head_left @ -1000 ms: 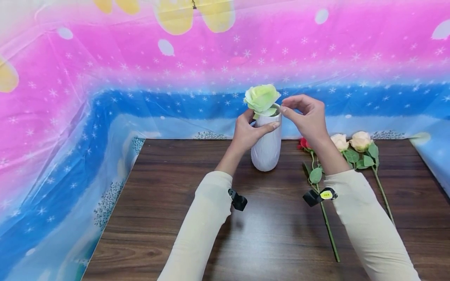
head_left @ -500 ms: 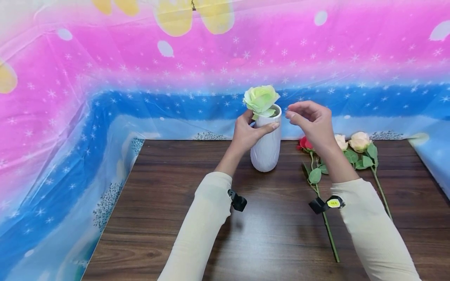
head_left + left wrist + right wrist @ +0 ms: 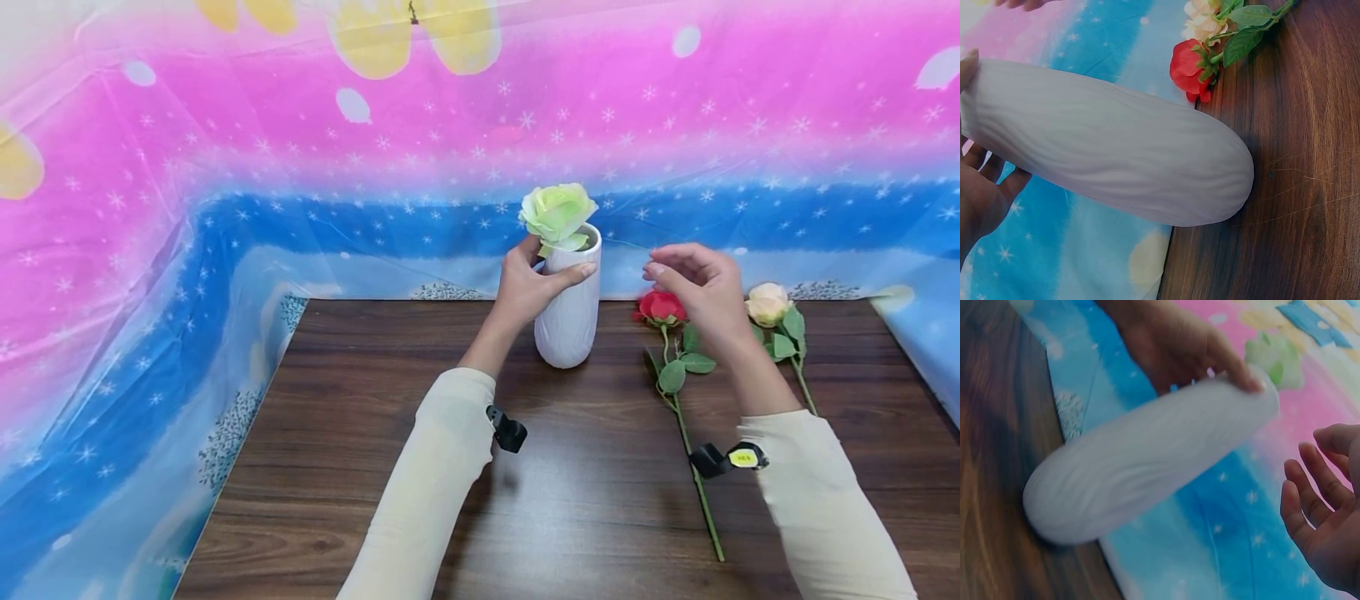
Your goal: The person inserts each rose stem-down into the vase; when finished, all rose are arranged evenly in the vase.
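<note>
A white ribbed vase (image 3: pixel 567 321) stands upright at the back of the table, with a pale green rose (image 3: pixel 558 212) in its mouth. My left hand (image 3: pixel 527 283) grips the vase near its rim, thumb across the front and fingers round the far side. The rose's stem is hidden inside the vase. To the right, my right hand (image 3: pixel 701 292) hangs in the air with its fingers loosely bent and nothing in them; in the right wrist view that hand (image 3: pixel 1325 506) is apart from the vase. Just below and left of it lies a red rose (image 3: pixel 662 308) with a long green stem.
A cream rose (image 3: pixel 768 304) with green leaves lies at the back right of the dark wooden table (image 3: pixel 375 467). Behind my right hand another cream rose (image 3: pixel 1205 25) shows in the left wrist view. A printed cloth (image 3: pixel 420 167) hangs behind the table.
My right hand has drawn away from the vase's rim, moving right and down, over the cream roses. The left hand, the vase and the green rose stay in place.
</note>
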### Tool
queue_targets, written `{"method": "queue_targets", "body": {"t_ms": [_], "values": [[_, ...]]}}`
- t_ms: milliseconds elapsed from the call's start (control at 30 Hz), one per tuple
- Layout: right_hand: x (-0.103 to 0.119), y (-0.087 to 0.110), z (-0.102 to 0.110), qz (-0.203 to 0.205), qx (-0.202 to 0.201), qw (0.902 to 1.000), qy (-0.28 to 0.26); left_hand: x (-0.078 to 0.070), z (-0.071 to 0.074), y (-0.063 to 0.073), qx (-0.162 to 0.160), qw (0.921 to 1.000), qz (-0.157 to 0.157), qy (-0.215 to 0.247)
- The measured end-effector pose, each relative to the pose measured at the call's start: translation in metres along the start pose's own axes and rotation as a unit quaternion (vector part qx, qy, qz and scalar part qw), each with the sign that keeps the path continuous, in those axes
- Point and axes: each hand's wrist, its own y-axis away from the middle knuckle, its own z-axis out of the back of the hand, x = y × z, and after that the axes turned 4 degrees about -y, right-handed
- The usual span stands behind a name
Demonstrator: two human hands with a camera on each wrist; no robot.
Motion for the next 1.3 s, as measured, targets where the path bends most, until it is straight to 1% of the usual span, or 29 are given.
{"method": "queue_targets", "body": {"t_ms": [67, 133, 267, 333, 400, 500, 533, 600, 700, 767, 933, 1100, 1200, 1300], "values": [[-0.003, 0.003, 0.006, -0.009, -0.003, 1.0000, -0.001, 0.000, 0.000, 0.000, 0.001, 1.0000, 0.002, 0.001], [-0.007, 0.006, 0.013, -0.018, -0.005, 0.9998, 0.011, -0.001, 0.000, -0.001, 0.002, 1.0000, 0.002, 0.000], [-0.017, 0.013, 0.029, -0.039, -0.009, 0.9965, 0.073, -0.001, 0.001, -0.001, 0.004, 1.0000, 0.001, 0.001], [-0.023, 0.017, 0.036, -0.052, -0.010, 0.9944, 0.092, -0.001, 0.001, -0.001, 0.005, 1.0000, 0.000, 0.002], [-0.030, 0.020, 0.043, -0.062, -0.011, 0.9934, 0.096, 0.000, 0.000, -0.002, 0.005, 1.0000, -0.002, 0.001], [-0.041, 0.025, 0.053, -0.082, -0.017, 0.9939, 0.072, 0.000, 0.000, -0.002, 0.003, 1.0000, -0.004, 0.001], [-0.044, 0.026, 0.056, -0.086, -0.018, 0.9935, 0.072, 0.001, 0.000, -0.002, 0.001, 1.0000, -0.005, 0.001], [-0.050, 0.028, 0.063, -0.092, -0.021, 0.9925, 0.077, 0.000, 0.000, -0.002, -0.001, 1.0000, -0.005, 0.000], [-0.059, 0.032, 0.072, -0.101, -0.026, 0.9897, 0.098, 0.000, 0.000, -0.002, -0.002, 1.0000, -0.006, 0.001], [-0.065, 0.034, 0.078, -0.117, -0.029, 0.9869, 0.107, -0.001, 0.000, -0.001, -0.002, 1.0000, -0.006, 0.000], [-0.078, 0.039, 0.090, -0.161, -0.026, 0.9754, 0.148, -0.001, 0.000, -0.001, 0.001, 1.0000, -0.006, -0.004], [-0.095, 0.042, 0.097, -0.167, -0.027, 0.9643, 0.204, 0.000, 0.000, -0.001, 0.003, 1.0000, -0.003, -0.004], [-0.104, 0.043, 0.100, -0.170, -0.032, 0.9534, 0.247, 0.000, 0.000, -0.001, 0.003, 1.0000, -0.001, -0.004], [-0.111, 0.046, 0.101, -0.182, -0.030, 0.9383, 0.292, -0.001, 0.000, -0.001, 0.001, 1.0000, -0.001, -0.005]]}}
